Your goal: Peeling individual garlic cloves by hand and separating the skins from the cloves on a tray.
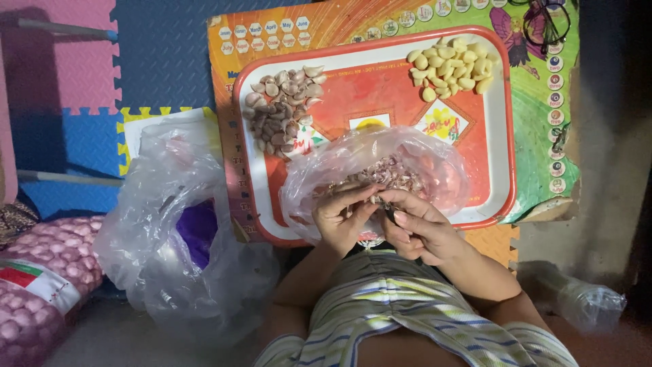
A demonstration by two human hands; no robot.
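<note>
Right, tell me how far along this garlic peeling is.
Done: a pile of pale peeled garlic cloves sits in the red tray's far corner. In hand: both hands, left hand and right hand, work one clove over the clear skin-filled plastic bag. Left: a heap of unpeeled purplish cloves.

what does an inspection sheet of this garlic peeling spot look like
surface: red tray on a colourful printed board, over foam floor mats
job's things: unpeeled cloves at the tray's left, peeled cloves at its right, clear bag of skins in front
clutter: crumpled plastic bag, pink mesh sack of garlic, eyeglasses
hands: left hand and right hand together over the bag; what they hold is too small to tell
cables: nothing seen
surroundings: dim floor, striped shirt
</note>
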